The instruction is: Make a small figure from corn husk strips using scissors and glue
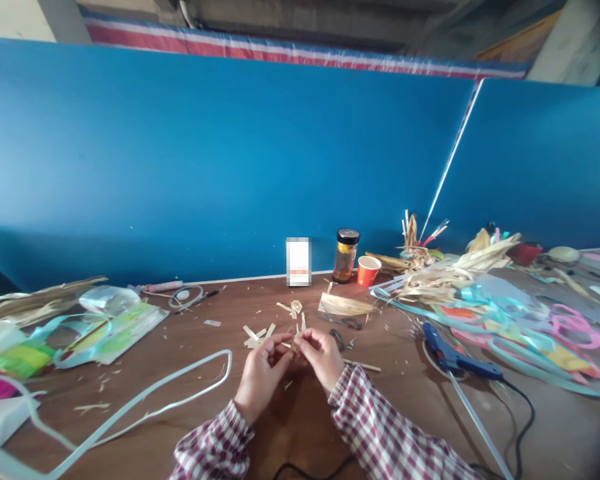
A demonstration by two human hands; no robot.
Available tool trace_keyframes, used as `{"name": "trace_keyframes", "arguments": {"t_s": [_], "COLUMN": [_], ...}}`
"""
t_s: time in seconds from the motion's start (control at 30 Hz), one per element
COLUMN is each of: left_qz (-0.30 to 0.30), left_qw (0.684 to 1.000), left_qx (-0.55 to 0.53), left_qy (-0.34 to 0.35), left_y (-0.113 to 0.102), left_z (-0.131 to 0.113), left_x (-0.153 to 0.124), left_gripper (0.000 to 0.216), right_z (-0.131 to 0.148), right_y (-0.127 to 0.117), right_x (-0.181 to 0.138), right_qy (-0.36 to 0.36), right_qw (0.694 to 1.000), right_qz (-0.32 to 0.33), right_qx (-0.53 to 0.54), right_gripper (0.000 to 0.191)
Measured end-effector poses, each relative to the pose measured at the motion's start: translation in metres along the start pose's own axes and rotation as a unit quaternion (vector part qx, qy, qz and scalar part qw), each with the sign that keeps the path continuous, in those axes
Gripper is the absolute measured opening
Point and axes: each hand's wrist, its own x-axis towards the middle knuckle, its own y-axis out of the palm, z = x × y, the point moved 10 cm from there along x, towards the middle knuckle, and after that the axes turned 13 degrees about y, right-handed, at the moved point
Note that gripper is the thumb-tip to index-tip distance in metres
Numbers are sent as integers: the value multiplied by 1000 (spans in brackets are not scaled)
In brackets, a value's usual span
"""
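My left hand and my right hand meet low in the middle of the view, fingertips pinched close together. Between them is a small piece of pale dried husk strip, its tip poking up; the rest is hidden by the fingers. Just beyond the left hand lie several short cut husk strips. A small curled husk piece sits a little farther back. Past the right hand are a broad flat husk and dark-handled scissors, partly covered.
A blue glue gun with a black cord rests on the right, near ribbons, pink scissors and a husk heap. A lidded jar and red paper cup stand behind. White tubing loops at left. A blue partition closes the back.
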Motion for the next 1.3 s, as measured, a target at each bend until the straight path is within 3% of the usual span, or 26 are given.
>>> {"name": "trace_keyframes", "arguments": {"t_s": [0.27,0.37,0.43,0.6,0.67,0.87,1.07,1.3], "left_qz": [24,50,49,-85,-67,11,68,36], "left_qw": [999,995,980,887,866,852,842,829], "left_qx": [13,78,180,445,490,502,508,543], "left_qy": [21,39,63,84,74,146,167,128], "left_y": [8,6,-9,-86,-95,-67,-48,-56], "left_z": [-4,-8,-13,-25,-17,-9,-8,-7], "left_x": [-2,0,5,15,18,19,19,16], "left_gripper": [34,33,29,26,26,23,29,23], "right_z": [-7,-8,-9,-11,-11,-12,-15,-13], "right_y": [-2,-9,-15,-15,-12,-7,-5,-5], "right_x": [2,4,5,5,4,4,5,3], "right_qy": [14,13,11,10,11,13,18,22], "right_qw": [1000,999,998,998,998,999,999,998], "right_qz": [-11,-35,-55,-64,-56,-45,-38,-42], "right_qx": [12,24,31,17,5,-17,-26,-38], "right_gripper": [36,34,34,35,34,34,33,33]}}
